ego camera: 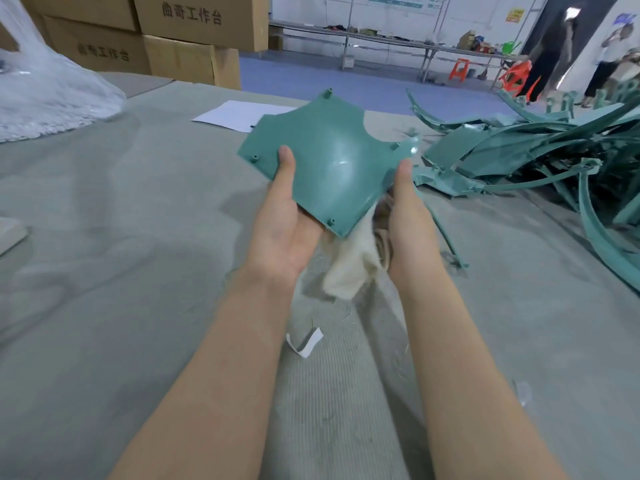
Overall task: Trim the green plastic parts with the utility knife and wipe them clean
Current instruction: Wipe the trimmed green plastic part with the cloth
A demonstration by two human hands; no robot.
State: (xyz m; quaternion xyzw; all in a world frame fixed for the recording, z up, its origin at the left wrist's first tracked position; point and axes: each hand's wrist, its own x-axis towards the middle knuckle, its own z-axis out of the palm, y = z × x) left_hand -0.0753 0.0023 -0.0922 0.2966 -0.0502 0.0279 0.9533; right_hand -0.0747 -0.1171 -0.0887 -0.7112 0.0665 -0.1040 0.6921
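The left hand [282,216] is pinching the green panel [325,157], thumb on its glossy top and palm under it, well above the grey table cover [138,237]; this grip should be staying firm near the edge, so the curved part is not flexing. A cream cloth [349,268] is hanging under the panel; the right hand [407,216] is laying its thumb at the right edge, its fingers are hidden, so I cannot tell if they are gripping the cloth. I am judging this as wiping; strokes should be passing around the small pegs. The pile of green parts [519,157] is waiting at the right; no knife is showing.
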